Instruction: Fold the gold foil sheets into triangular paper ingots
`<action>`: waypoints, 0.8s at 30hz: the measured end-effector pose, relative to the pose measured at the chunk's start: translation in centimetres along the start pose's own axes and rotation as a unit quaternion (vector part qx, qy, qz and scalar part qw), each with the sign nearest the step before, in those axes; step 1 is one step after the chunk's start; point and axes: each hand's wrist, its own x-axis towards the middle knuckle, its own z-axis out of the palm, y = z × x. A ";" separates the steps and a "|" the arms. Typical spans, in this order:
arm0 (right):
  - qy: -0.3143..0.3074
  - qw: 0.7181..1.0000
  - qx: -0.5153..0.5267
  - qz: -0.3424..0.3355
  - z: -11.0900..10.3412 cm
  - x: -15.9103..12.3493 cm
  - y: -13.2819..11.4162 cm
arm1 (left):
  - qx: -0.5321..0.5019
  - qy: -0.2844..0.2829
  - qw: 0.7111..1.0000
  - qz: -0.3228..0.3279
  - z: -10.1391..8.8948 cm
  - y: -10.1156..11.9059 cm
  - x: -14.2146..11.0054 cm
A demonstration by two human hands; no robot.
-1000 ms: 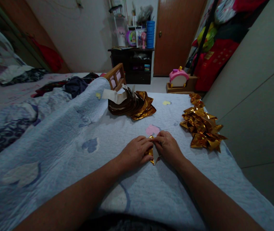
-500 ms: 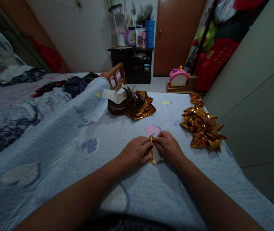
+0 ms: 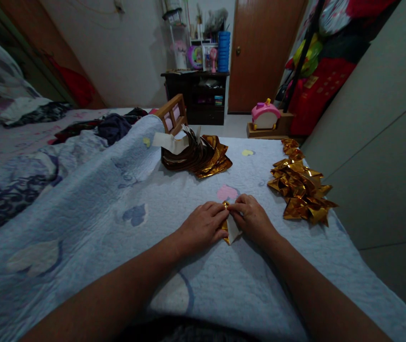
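Observation:
A partly folded sheet of gold foil paper (image 3: 233,230) lies on the blue quilt, its white back turned up on the right and a gold strip on the left. My left hand (image 3: 206,222) presses the gold side down, fingers bent over it. On the other side my right hand (image 3: 251,216) pinches the paper near its top, with the fingertips of both hands almost meeting. My fingers hide part of the folds. Beyond my hands, to the left, sits a fanned stack of gold paper (image 3: 192,154). A pile of pointed folded gold papers (image 3: 301,190) rests at the right.
The quilt (image 3: 117,266) covers the bed, with a raised ridge along the left. A wooden rail (image 3: 171,113) stands past the stack. Clothes (image 3: 112,128) lie at the far left. A pink and white toy (image 3: 265,115) and a dark cabinet (image 3: 194,99) are beyond the bed.
Both hands stay on the paper in nearly the same pose, with only slight finger movement. The whole view has shifted a little.

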 end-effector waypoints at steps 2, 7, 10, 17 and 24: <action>0.003 1.000 0.005 -0.001 0.0 0.0 0.0 | 0.003 -0.008 1.000 0.000 -0.1 0.1 0.1; 0.012 1.000 0.023 -0.010 -0.2 -0.1 -0.3 | 0.006 -0.005 1.000 -0.003 -0.2 0.2 0.1; 0.014 0.999 0.027 -0.009 -0.3 -0.1 -0.5 | 0.000 0.004 1.000 0.000 -0.1 0.1 0.0; -0.003 1.000 -0.009 -0.006 -0.4 -0.1 -0.8 | 0.004 0.012 1.000 0.005 0.0 0.1 -0.1; -0.003 1.000 -0.026 -0.006 -0.1 -0.1 -0.6 | 0.024 0.014 1.000 0.013 0.5 -0.1 -0.2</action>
